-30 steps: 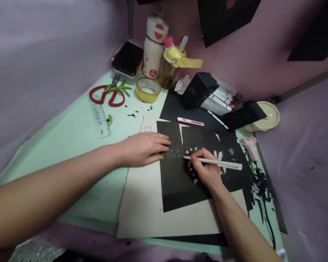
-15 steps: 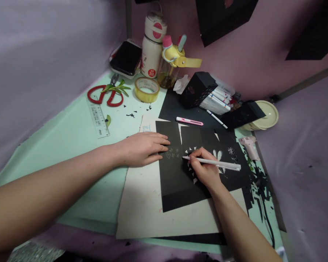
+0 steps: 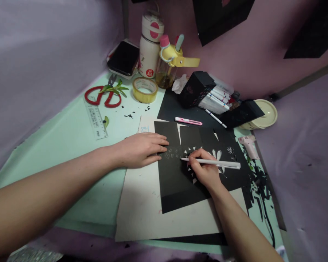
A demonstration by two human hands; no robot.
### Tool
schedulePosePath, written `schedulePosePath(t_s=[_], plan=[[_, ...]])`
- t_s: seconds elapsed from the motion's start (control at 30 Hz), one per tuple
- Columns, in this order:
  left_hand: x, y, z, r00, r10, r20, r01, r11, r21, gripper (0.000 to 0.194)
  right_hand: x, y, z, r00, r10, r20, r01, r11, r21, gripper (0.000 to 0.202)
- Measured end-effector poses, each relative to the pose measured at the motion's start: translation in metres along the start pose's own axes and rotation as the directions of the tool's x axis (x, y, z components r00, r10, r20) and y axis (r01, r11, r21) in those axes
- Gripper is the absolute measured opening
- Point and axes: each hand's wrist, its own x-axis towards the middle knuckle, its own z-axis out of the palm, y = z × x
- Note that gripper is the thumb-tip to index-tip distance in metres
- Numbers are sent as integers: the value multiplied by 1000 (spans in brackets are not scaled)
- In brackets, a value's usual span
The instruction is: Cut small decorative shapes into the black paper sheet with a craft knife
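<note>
Nearest the person, on the pale green counter (image 3: 71, 145), a cream board (image 3: 142, 211) carries a sheet of black paper (image 3: 175, 178). Its left panel already bears a small row of white doodles (image 3: 171, 154), a heart and several stars, and farther right sit white petals and a little burst (image 3: 231, 150); cut white triangles edge the fold near the drawing hand. Much of the left panel below the doodles is bare black, so by my judgement the decorating is partly done with plenty of surface left.

A left hand (image 3: 142, 149) lies flat on the sheet's left edge, fingers together and stretched out, holding nothing. A right hand (image 3: 203, 171) pinches a white pen (image 3: 211, 162) between thumb and first fingers, its tip touching the paper just right of the stars.

Beyond, a pink cutter (image 3: 188, 121) rests on more black paper, with a black box of markers (image 3: 207, 94) and a cream lid (image 3: 264, 114) behind it. A clear ruler (image 3: 95, 118) shows printed graduations too small to read. Farther back lie red scissors (image 3: 102, 96), a tape roll (image 3: 145, 89), and a white flask (image 3: 150, 45) whose red round label reads "316". A yellow-capped bottle (image 3: 169, 63) stands beside it.
</note>
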Motion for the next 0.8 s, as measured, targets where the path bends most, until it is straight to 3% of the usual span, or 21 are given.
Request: schedulePosePath(t_s=[0.27, 0.8], plan=[[0, -2, 0, 1000, 1, 1, -1, 1000, -6, 33, 1, -1, 1, 998, -43, 43, 44, 999, -17, 14], [0, -1, 0, 1000, 0, -15, -1, 999, -37, 32, 0, 1, 2, 999, 11, -35, -12, 1000, -25, 16]])
